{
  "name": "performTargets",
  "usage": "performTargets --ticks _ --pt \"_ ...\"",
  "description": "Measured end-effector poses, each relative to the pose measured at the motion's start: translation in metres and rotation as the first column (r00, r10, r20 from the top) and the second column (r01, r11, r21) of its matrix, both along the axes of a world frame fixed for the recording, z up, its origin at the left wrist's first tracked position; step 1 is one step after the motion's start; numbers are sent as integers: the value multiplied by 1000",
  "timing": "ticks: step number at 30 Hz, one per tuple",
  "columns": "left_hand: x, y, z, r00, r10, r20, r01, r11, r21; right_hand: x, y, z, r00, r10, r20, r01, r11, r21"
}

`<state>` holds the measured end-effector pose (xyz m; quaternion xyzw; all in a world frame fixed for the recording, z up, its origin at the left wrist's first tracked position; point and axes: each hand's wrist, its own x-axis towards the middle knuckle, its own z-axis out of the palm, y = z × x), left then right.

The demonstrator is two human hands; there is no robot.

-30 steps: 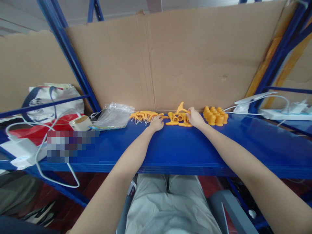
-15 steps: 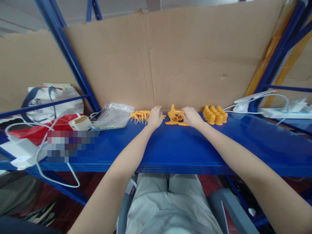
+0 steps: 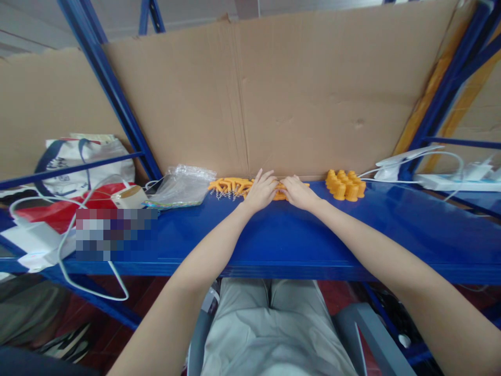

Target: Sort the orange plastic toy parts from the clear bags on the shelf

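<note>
My left hand [image 3: 264, 191] bends over a cluster of loose orange plastic pieces [image 3: 281, 194] at the back of the blue shelf. Its fingers point toward my right hand [image 3: 299, 193], which closes in on the same cluster from the other side. The fingertips of both hands nearly meet and are pressed onto the pieces, which they mostly cover. Left of my left hand lies a row of branching orange plastic parts [image 3: 230, 184] with short metal chains [image 3: 224, 194] hanging toward me. To the right of my right hand stand several orange ribbed cup-like pieces [image 3: 345, 188], grouped together upright.
A tall cardboard sheet [image 3: 313, 94] backs the blue shelf [image 3: 297, 240]. On the left lie clear plastic bags [image 3: 182, 188], a white charger box [image 3: 31, 241] with looping cables and a cloth bag [image 3: 94, 167]. A power strip [image 3: 450, 181] sits at the right.
My left hand has moved right, off the end of the chained row and onto the middle cluster. My right hand has shifted slightly left, and the cluster's pieces lie closer together beneath the hands.
</note>
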<state>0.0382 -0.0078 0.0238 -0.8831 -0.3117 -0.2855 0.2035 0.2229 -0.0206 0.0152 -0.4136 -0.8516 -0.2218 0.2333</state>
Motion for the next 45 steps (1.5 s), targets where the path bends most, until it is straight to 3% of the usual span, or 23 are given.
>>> performTargets --ticks 6,18,25,39,45 --pt "1 3 -4 1000 6 19 -5 1000 -21 3 4 -1 998 57 7 -57 998 -10" --pt "2 6 -5 998 53 14 -51 993 -106 0 -4 11 997 -25 71 21 999 48" --pt "-4 10 -5 996 87 -24 -89 991 -98 2 -3 8 996 44 83 -45 999 18" --pt "1 7 -1 992 121 -40 -125 983 -134 -1 -6 17 971 -105 213 79 988 130" --pt "-2 8 0 990 119 -72 -127 986 -110 3 -3 12 975 -22 223 4 997 83"
